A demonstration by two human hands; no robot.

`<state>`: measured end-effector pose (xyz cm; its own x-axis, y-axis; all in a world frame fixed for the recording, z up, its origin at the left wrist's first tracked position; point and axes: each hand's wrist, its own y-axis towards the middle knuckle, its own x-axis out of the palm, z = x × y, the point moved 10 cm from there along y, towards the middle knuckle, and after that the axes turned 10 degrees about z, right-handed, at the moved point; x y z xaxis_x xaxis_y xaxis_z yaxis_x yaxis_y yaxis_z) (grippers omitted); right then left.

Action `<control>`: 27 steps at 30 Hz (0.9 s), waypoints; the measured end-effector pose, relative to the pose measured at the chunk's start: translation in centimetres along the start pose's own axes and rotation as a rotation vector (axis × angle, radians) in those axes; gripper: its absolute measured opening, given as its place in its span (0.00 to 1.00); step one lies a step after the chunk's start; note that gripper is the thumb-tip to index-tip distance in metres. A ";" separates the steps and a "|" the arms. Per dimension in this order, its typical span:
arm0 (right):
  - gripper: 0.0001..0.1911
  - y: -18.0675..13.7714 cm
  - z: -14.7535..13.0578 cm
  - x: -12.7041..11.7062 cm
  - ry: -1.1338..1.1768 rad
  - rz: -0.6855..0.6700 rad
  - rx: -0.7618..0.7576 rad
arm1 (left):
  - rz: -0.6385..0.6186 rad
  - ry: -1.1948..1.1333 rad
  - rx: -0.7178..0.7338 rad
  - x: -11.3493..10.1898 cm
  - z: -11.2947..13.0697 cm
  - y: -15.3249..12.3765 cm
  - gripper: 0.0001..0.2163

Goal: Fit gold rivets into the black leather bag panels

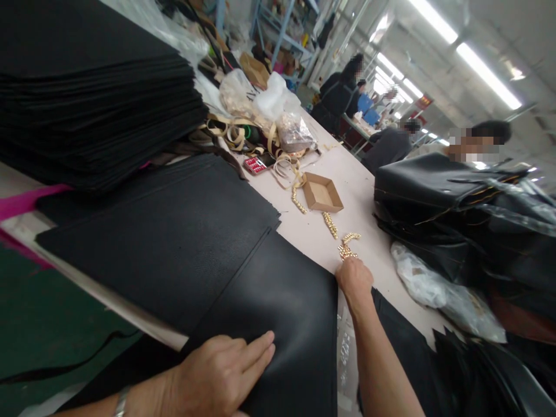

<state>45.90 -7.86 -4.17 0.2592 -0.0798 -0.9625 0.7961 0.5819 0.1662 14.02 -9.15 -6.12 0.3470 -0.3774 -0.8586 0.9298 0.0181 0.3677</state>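
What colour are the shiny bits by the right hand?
The bits are gold; head view shows best.

My left grip (221, 370) is lying over a sheet (299, 301) at bottom centre; a stack (99, 116) is filling the upper left; on the worktop (360, 214), right of centre, a box (322, 194) is sitting beyond my right grip (355, 278).

The head-worn camera, tilted sideways, looks forward and down over the nearby table (362, 214).
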 end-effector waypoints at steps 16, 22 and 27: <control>0.16 -18.4 -5.6 -2.3 1.063 -0.449 -0.070 | 0.121 0.085 0.087 -0.7 0.7 0.0 0.27; 0.09 -19.6 -7.9 -3.9 0.773 -0.340 -0.304 | 0.116 0.098 0.102 -1.3 1.0 0.1 0.25; 0.08 -19.7 -8.7 -5.3 0.747 -0.220 -0.421 | 0.127 0.098 0.096 -1.6 1.0 0.1 0.26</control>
<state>24.06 -11.88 -4.19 -0.4183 0.2393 -0.8762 0.4803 0.8770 0.0102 13.44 -9.48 -4.39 0.4757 -0.2859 -0.8318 0.8631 -0.0305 0.5041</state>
